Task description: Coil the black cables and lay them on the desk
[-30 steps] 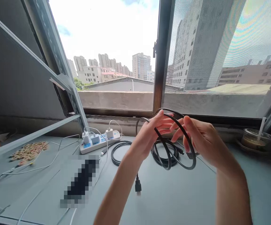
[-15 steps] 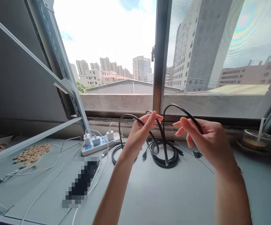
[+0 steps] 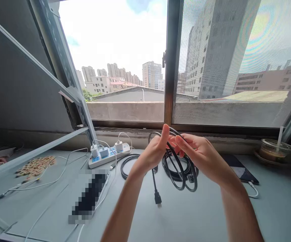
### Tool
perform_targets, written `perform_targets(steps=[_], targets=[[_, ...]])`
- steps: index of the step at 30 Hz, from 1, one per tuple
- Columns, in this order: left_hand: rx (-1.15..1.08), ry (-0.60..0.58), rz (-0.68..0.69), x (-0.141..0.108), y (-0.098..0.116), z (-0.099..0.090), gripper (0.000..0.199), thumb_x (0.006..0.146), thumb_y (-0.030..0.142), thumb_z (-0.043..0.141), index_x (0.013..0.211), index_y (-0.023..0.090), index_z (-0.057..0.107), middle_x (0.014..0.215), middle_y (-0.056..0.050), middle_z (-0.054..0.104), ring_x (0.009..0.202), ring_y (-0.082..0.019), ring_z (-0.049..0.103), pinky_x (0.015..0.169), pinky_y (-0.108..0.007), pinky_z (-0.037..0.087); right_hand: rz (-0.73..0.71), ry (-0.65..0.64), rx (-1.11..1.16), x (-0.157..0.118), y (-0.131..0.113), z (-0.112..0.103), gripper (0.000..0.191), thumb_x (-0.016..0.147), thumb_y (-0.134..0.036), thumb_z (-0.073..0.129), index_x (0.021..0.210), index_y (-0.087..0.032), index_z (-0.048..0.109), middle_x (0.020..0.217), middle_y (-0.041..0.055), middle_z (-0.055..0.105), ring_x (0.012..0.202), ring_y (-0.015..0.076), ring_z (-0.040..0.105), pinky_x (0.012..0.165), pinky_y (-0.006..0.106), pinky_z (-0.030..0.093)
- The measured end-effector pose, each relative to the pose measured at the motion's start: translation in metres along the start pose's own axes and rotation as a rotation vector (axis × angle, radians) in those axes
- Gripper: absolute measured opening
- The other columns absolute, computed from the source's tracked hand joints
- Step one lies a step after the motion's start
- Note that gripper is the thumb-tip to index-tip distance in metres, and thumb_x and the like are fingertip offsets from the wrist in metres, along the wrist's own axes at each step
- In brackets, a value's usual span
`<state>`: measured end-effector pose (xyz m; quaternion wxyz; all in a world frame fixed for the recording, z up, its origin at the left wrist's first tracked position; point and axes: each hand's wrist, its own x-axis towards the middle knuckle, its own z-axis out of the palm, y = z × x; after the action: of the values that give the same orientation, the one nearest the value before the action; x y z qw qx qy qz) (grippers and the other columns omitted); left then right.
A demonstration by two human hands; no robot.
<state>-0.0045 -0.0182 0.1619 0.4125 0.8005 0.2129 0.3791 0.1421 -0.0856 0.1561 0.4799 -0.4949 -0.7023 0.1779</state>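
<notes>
A black cable hangs in loops between my hands, above the table. Its plug, which looks like an HDMI connector, dangles below my left hand. That hand is closed round the gathered loops, thumb pointing up. My right hand meets it from the right, thumb and fingers pinching the same cable; the fingertips of both hands are close together and partly hidden. Behind the held loops, a coiled black cable lies on the table. Another black coil rests left of it, partly behind my left wrist.
A white power strip with chargers stands at the back left. Near it lie a pixelated dark device, white cords and a heap of small wooden pieces. At right are a dark tablet and a lidded drink cup on a saucer.
My right hand has moved left to meet my left hand, bringing its cable section along. The loops now hang together lower, and the plug dangles in front. The tablet has come into view.
</notes>
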Motion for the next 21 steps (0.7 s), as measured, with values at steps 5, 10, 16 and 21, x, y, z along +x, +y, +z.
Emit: perform_targets(steps=[5, 10, 16, 21], targets=[[-0.04, -0.108, -0.061, 0.002, -0.001, 0.006, 0.078, 0.093, 0.061, 0.012, 0.072, 0.02, 0.074, 0.052, -0.004, 0.054, 0.055, -0.014, 0.052, 0.06, -0.023, 0.045, 0.007, -0.091, 0.008, -0.004, 0.0, 0.0, 0.038, 0.079, -0.053, 0.061, 0.079, -0.015, 0.061, 0.066, -0.001, 0.053, 0.059, 0.0103, 0.044, 0.052, 0.021, 0.035], [-0.051, -0.156, -0.037, 0.002, -0.003, -0.003, 0.065, 0.094, 0.057, 0.026, 0.074, 0.019, 0.074, 0.066, -0.005, 0.065, 0.072, -0.017, 0.062, 0.072, -0.026, 0.049, 0.072, -0.072, 0.11, -0.004, 0.006, -0.006, 0.033, 0.084, -0.048, 0.057, 0.091, -0.017, 0.064, 0.072, 0.0021, 0.063, 0.066, 0.015, 0.06, 0.059, 0.023, 0.046], [-0.002, 0.224, 0.2, -0.003, 0.006, -0.02, 0.03, 0.085, 0.044, 0.061, 0.083, 0.015, 0.069, 0.076, -0.005, 0.067, 0.069, -0.016, 0.063, 0.065, -0.026, 0.05, 0.131, 0.235, 0.076, 0.002, 0.014, -0.015, 0.035, 0.084, -0.051, 0.056, 0.087, -0.017, 0.063, 0.054, -0.0026, 0.053, 0.041, 0.008, 0.051, 0.04, 0.018, 0.038], [0.261, 0.375, 0.344, 0.003, -0.007, -0.019, 0.051, 0.074, 0.038, 0.074, 0.119, 0.022, 0.055, 0.12, -0.007, 0.06, 0.113, -0.022, 0.054, 0.097, -0.034, 0.041, 0.046, 0.421, 0.136, -0.004, 0.011, -0.024, 0.031, 0.081, -0.048, 0.062, 0.086, -0.018, 0.065, 0.047, -0.0059, 0.047, 0.03, 0.0045, 0.039, 0.03, 0.017, 0.029]])
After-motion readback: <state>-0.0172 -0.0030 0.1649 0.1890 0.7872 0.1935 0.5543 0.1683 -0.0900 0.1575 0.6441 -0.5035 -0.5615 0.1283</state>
